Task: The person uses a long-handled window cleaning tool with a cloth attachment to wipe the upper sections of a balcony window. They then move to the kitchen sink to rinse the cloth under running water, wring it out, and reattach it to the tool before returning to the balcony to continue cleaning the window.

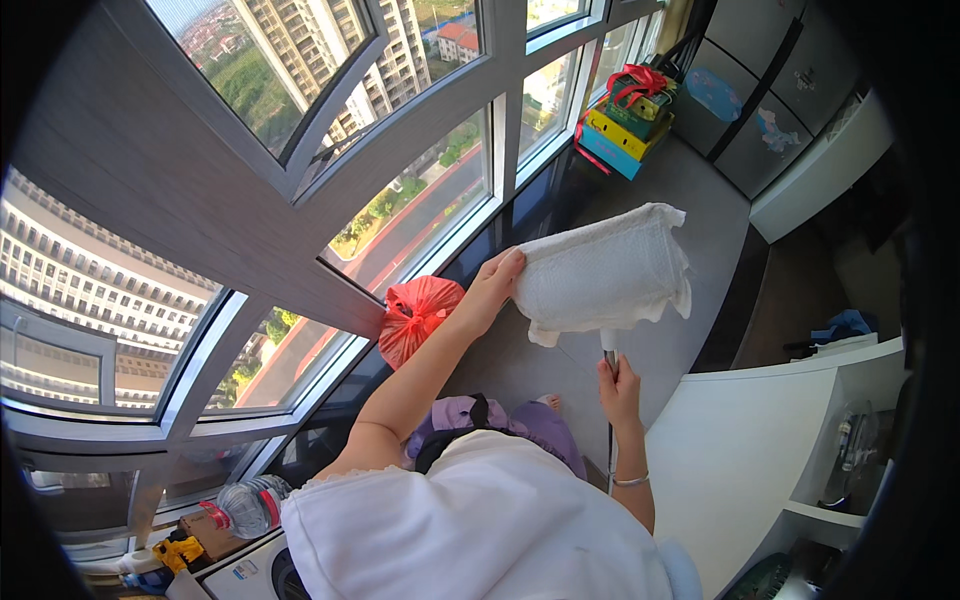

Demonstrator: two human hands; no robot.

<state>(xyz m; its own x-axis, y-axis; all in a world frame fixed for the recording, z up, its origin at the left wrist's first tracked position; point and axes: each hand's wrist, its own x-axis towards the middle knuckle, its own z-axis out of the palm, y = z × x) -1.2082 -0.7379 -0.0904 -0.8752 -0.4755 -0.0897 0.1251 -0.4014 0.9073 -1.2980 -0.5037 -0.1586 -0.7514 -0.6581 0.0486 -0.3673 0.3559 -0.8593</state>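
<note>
A white textured cloth (600, 270) covers the flat head of a long-handled mop, which is raised in front of me. My left hand (491, 289) grips the cloth's left end, thumb on top. Below the head, my right hand (621, 394) is closed around the metal pole (611, 356), just under its white joint (608, 340). The pole runs down past my right wrist, which wears a bracelet. The head's underside and frame are hidden by the cloth.
Windows line the left side. A tied red plastic bag (421, 315) sits beside them; stacked colourful boxes (626, 127) stand ahead. White shelving (742, 435) is at the right. A water bottle (251, 506) and a washing machine (247, 574) are lower left.
</note>
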